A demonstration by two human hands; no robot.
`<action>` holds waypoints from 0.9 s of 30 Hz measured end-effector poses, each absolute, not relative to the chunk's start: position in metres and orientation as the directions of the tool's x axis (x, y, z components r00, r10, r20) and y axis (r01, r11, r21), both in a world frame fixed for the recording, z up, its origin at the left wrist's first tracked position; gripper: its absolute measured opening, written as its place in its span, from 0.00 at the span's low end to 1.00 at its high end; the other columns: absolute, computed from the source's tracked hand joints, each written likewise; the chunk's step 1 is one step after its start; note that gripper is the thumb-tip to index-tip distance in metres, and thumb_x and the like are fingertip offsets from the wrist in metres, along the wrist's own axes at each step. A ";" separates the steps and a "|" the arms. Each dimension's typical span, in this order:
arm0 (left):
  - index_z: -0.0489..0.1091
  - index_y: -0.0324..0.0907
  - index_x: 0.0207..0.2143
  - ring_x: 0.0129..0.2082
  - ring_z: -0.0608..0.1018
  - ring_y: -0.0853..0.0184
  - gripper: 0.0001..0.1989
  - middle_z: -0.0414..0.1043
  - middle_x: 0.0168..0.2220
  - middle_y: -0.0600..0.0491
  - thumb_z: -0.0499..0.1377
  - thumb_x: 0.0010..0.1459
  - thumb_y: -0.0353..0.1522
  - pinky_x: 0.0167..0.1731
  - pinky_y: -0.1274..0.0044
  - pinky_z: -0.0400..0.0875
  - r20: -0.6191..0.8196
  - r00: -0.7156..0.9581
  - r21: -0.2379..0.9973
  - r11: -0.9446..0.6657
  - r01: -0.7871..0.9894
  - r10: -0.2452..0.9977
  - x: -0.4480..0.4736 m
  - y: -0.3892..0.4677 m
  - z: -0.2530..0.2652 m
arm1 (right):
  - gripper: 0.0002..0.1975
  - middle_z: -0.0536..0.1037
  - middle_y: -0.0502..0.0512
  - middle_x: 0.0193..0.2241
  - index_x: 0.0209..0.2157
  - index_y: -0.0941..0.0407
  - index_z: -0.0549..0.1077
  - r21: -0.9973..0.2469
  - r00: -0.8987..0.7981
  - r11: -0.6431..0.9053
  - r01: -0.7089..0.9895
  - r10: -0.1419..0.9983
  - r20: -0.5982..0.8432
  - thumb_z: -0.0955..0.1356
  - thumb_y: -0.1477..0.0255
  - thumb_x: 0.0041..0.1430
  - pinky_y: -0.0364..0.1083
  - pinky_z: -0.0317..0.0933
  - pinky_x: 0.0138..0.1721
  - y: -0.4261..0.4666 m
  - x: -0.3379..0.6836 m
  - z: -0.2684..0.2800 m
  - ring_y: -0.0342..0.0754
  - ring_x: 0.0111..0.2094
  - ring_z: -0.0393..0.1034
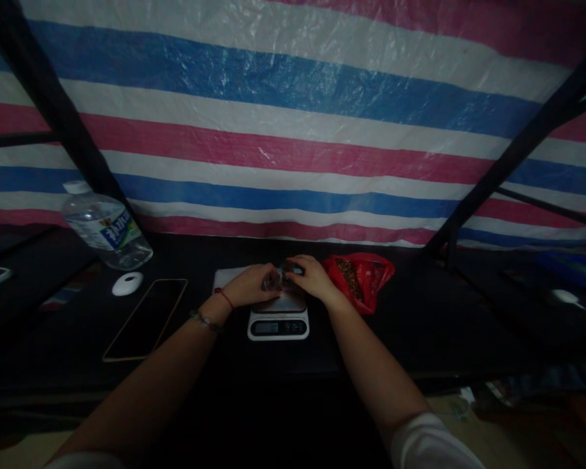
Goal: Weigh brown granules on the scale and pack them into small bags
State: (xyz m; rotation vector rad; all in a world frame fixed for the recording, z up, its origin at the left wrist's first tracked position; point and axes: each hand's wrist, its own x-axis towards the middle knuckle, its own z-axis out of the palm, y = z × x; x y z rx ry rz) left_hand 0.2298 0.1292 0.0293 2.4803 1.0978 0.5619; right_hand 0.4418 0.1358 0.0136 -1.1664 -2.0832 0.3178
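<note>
A white kitchen scale with a metal top and a lit display lies in front of me. Above its plate, my left hand has its fingers closed round a small see-through object, whose kind I cannot make out. My right hand is closed at the right of it, on something small and dark or clear that its fingers partly hide. Just right of that hand is an open red plastic bag with brown grains inside. A pale flat item lies partly behind my left hand.
On the black table, a large clear bottle, a white computer mouse and a dark phone are at the left. Dark metal bars slant up at both sides. A striped plastic sheet hangs behind.
</note>
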 end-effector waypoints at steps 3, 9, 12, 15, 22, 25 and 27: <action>0.69 0.42 0.38 0.37 0.77 0.62 0.17 0.75 0.36 0.50 0.63 0.48 0.41 0.37 0.73 0.69 0.208 0.619 0.518 -0.622 0.587 0.757 0.223 0.127 0.029 | 0.17 0.77 0.59 0.44 0.46 0.57 0.75 -0.532 -0.330 0.545 0.648 0.830 0.449 0.71 0.72 0.52 0.51 0.60 0.52 0.138 0.444 0.014 0.50 0.47 0.70; 0.69 0.43 0.40 0.35 0.77 0.63 0.18 0.75 0.38 0.51 0.62 0.49 0.42 0.34 0.74 0.69 0.213 0.505 0.542 -0.531 0.651 0.836 0.199 0.125 0.031 | 0.19 0.76 0.60 0.45 0.47 0.59 0.74 -0.461 -0.364 0.600 0.654 0.784 0.503 0.72 0.73 0.51 0.51 0.58 0.53 0.129 0.442 0.025 0.52 0.49 0.67; 0.69 0.43 0.39 0.33 0.77 0.64 0.16 0.75 0.36 0.52 0.62 0.49 0.41 0.32 0.76 0.69 0.195 0.496 0.534 -0.516 0.670 0.846 0.194 0.124 0.034 | 0.10 0.76 0.57 0.39 0.40 0.58 0.77 -0.448 -0.411 0.648 0.616 0.749 0.519 0.70 0.73 0.55 0.47 0.61 0.48 0.118 0.438 0.036 0.48 0.44 0.69; 0.69 0.43 0.38 0.33 0.78 0.64 0.16 0.76 0.35 0.52 0.62 0.49 0.41 0.31 0.76 0.69 0.159 0.518 0.527 -0.516 0.675 0.841 0.198 0.122 0.034 | 0.06 0.77 0.55 0.34 0.35 0.57 0.78 -0.415 -0.592 0.702 0.579 0.712 0.378 0.67 0.75 0.58 0.44 0.61 0.42 0.108 0.432 0.045 0.45 0.37 0.70; 0.69 0.43 0.36 0.31 0.77 0.63 0.12 0.74 0.32 0.52 0.60 0.50 0.37 0.30 0.76 0.68 0.159 0.575 0.486 -0.571 0.662 0.802 0.213 0.120 0.032 | 0.09 0.77 0.59 0.37 0.38 0.59 0.76 -0.276 -0.639 0.654 0.704 0.754 0.153 0.69 0.74 0.54 0.47 0.61 0.42 0.098 0.414 0.041 0.50 0.39 0.71; 0.69 0.43 0.36 0.31 0.77 0.64 0.10 0.74 0.31 0.52 0.59 0.50 0.35 0.31 0.76 0.68 0.161 0.595 0.481 -0.589 0.649 0.787 0.212 0.121 0.030 | 0.13 0.76 0.62 0.40 0.42 0.61 0.73 -0.261 -0.617 0.628 0.733 0.776 0.135 0.69 0.73 0.54 0.48 0.62 0.43 0.095 0.409 0.039 0.52 0.43 0.70; 0.69 0.43 0.35 0.31 0.77 0.65 0.09 0.74 0.31 0.53 0.59 0.51 0.35 0.31 0.76 0.67 0.166 0.606 0.467 -0.603 0.647 0.778 0.211 0.122 0.029 | 0.13 0.75 0.64 0.41 0.43 0.62 0.72 -0.255 -0.616 0.628 0.735 0.776 0.135 0.68 0.73 0.55 0.49 0.61 0.46 0.093 0.405 0.040 0.53 0.45 0.69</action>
